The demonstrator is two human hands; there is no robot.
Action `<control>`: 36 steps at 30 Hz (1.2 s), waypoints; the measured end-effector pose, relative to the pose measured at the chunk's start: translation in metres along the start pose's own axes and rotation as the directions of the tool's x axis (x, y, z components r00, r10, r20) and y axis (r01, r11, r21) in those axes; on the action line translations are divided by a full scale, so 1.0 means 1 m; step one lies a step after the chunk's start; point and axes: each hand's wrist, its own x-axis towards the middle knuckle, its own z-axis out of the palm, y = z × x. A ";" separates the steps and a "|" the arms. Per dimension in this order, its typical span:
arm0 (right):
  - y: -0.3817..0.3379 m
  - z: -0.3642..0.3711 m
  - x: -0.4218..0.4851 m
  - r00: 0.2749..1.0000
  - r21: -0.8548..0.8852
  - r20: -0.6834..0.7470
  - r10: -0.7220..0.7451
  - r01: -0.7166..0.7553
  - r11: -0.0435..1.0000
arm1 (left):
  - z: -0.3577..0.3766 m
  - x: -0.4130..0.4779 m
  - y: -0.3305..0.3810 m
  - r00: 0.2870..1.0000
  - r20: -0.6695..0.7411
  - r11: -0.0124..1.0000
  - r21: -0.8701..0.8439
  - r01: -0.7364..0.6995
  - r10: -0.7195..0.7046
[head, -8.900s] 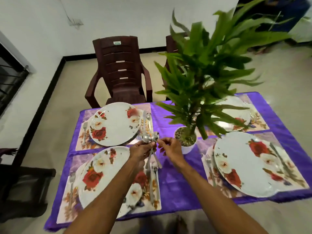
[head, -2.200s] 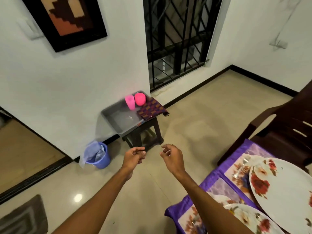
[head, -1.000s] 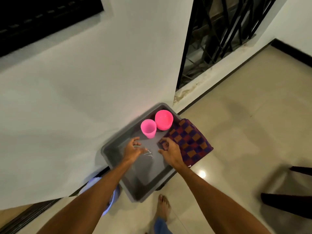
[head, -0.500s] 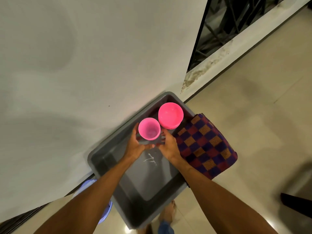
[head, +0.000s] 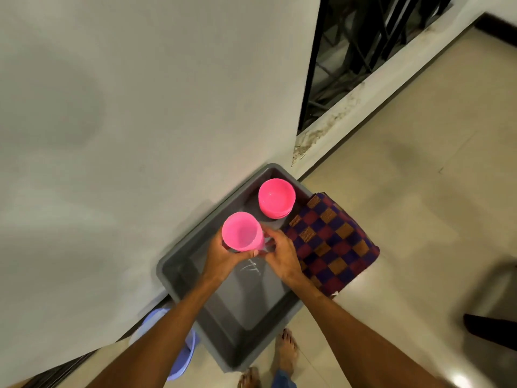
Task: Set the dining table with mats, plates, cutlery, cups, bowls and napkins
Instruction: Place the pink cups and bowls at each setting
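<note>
pink cup [head: 242, 232] | left hand [head: 223, 259] fingers wrapped round it; right hand [head: 282, 256] fingers pinch its side

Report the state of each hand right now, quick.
Left hand: grips the pink plastic cup.
Right hand: fingers curled against the cup's lower side; whether it grips cannot be told.

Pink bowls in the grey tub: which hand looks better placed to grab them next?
Probably the right hand: it lies nearer the pink bowls, on their side, while the left hand grips the pink cup. Its own grip is unclear.
</note>
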 end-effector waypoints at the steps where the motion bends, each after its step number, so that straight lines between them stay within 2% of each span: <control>1: -0.010 -0.008 -0.013 1.000 0.004 -0.007 -0.008 0.008 1.000 | -0.003 -0.010 0.008 1.000 0.008 1.000 -0.008 0.015 -0.015; 7: -0.082 -0.074 -0.117 0.984 -0.087 -0.133 -0.115 0.104 0.991 | -0.015 -0.091 0.095 0.986 0.145 0.995 -0.066 -0.070 0.079; 13: -0.142 -0.126 -0.246 0.921 -0.173 -0.324 -0.215 0.166 0.971 | -0.009 -0.200 0.173 0.903 0.334 0.959 -0.170 -0.226 0.272; 17: -0.158 -0.153 -0.324 0.875 -0.133 -0.431 -0.221 0.180 0.974 | 0.016 -0.259 0.205 0.847 0.405 0.934 -0.242 -0.264 0.345; 22: -0.149 -0.205 -0.432 0.833 -0.109 -0.537 -0.136 0.091 0.990 | 0.074 -0.341 0.228 0.698 0.561 0.894 -0.241 -0.378 0.446; 26: -0.128 -0.252 -0.524 0.773 -0.082 -0.628 -0.088 0.047 0.996 | 0.134 -0.406 0.229 0.584 0.689 0.884 -0.188 -0.428 0.429; 29: -0.099 -0.286 -0.601 0.675 -0.066 -0.733 -0.091 0.064 0.996 | 0.189 -0.467 0.220 0.508 0.755 0.864 -0.150 -0.481 0.415; 32: -0.079 -0.315 -0.679 0.580 -0.142 -0.800 -0.152 0.062 0.988 | 0.242 -0.527 0.205 0.455 0.800 0.853 -0.130 -0.506 0.392; 34: -0.063 -0.335 -0.729 0.573 -0.185 -0.802 -0.171 0.033 0.982 | 0.276 -0.567 0.195 0.418 0.829 0.848 -0.121 -0.516 0.372; 36: -0.047 -0.352 -0.765 0.609 -0.207 -0.779 -0.149 -0.026 0.978 | 0.305 -0.598 0.186 0.389 0.853 0.848 -0.110 -0.519 0.349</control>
